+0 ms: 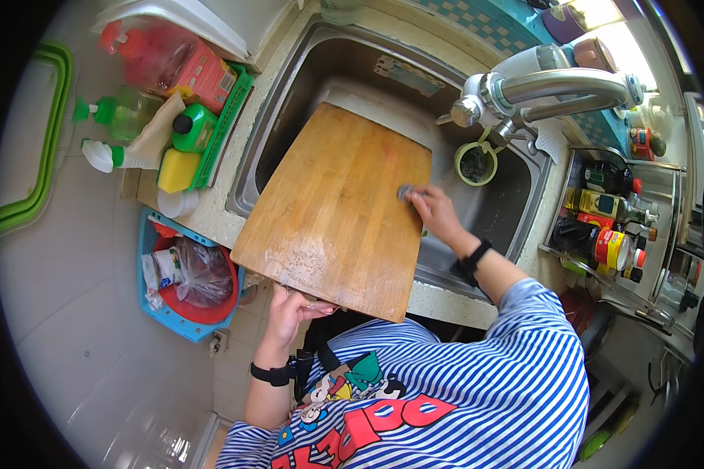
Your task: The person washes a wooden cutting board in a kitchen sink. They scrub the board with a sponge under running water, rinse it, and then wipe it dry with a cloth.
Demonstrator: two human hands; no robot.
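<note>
A wooden cutting board (340, 199) lies tilted across a stainless steel sink (507, 234), its near end jutting past the front edge towards me. Wet, whitish foam shows on the board's near left part. My left hand (293, 311) grips the near edge from below; some of its fingers are hidden under the board. Pinched in my right hand (437, 214) is a small grey scouring pad (405, 191), which touches the board near its right edge. A faint reddish stain marks the wood farther up.
The faucet (557, 88) arches over the sink's right side, above a green-rimmed strainer (475, 164) holding dark scraps. Left stand a green basket (226, 129) with soap bottles and a yellow sponge (179, 170). Sauce bottles (610, 205) fill a rack at right. A blue bin (196, 331) hangs lower left.
</note>
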